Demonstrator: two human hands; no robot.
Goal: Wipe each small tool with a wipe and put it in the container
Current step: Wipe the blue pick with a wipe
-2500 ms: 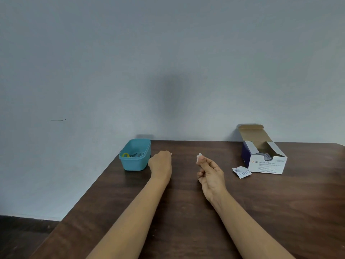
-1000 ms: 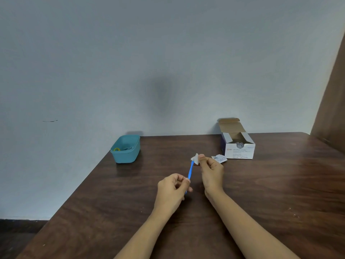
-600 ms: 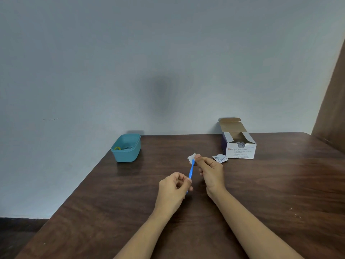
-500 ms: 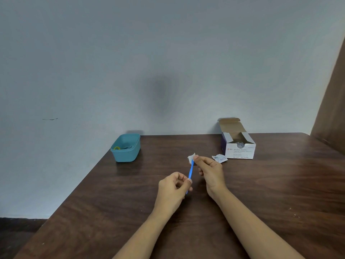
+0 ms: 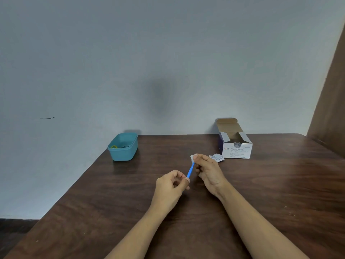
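My left hand [image 5: 172, 184] pinches the blue tool's [image 5: 190, 170] base so its tip stays free; right hand [image 5: 208, 170] pinches the wipe [image 5: 192, 158] around that tip to clean it.

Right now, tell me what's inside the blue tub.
The blue tub holds a yellow ring and greyish small tools. Its near wall hides the floor and whatever lies lower.

Blue tool [image 5: 190, 170] — newly at wipe [image 5: 192, 157]
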